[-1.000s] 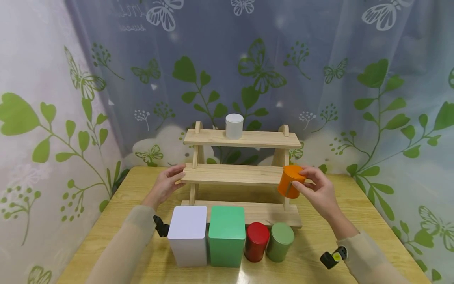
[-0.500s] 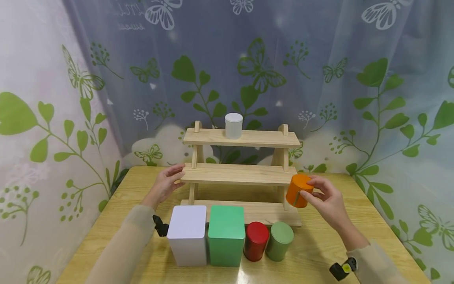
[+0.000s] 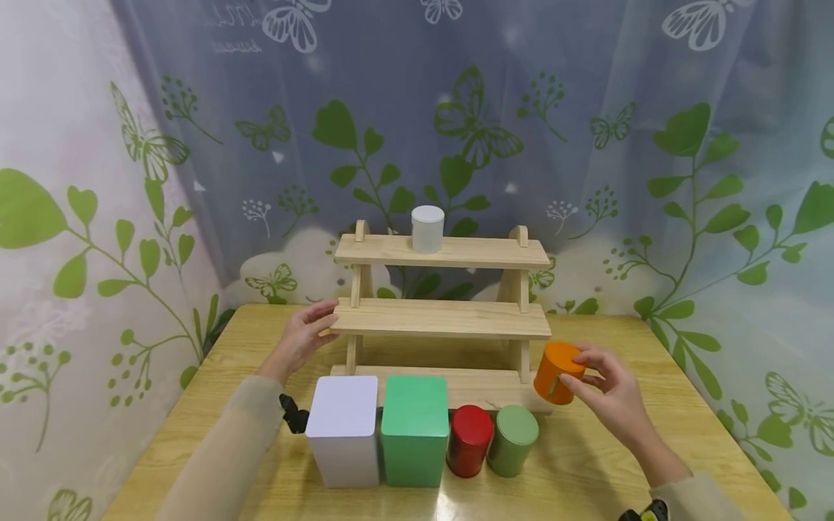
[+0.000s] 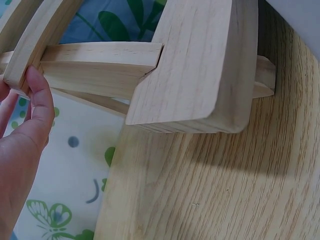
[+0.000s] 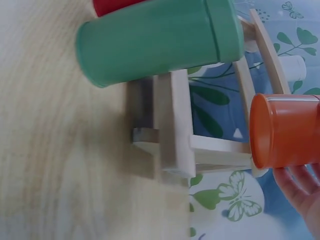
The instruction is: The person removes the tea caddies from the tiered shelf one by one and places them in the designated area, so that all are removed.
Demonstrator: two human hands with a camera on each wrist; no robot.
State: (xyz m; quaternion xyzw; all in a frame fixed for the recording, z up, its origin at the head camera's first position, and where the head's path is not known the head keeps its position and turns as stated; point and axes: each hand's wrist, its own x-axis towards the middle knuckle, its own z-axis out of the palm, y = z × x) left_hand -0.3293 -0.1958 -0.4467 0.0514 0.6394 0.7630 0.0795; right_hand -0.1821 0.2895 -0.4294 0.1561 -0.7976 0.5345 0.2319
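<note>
Wooden shelf (image 3: 440,318) mid-scene. White box (image 3: 343,430) and green box (image 3: 415,430) on near side. Left hand (image 3: 304,336), fingers gripping shelf's left end. Right hand (image 3: 612,387), fingers gripping orange can (image 3: 555,365) aloft, by shelf's right end.

Table (image 3: 573,470) under wooden shelf (image 3: 443,318) (white tin (image 3: 427,230) atop), white box (image 3: 343,434), green box (image 3: 415,434), red tin (image 3: 470,441), green tin (image 3: 512,443).

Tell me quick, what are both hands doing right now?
Left hand: closed, holding the middle shelf by its left end.
Right hand: closed, holding the orange can.
</note>
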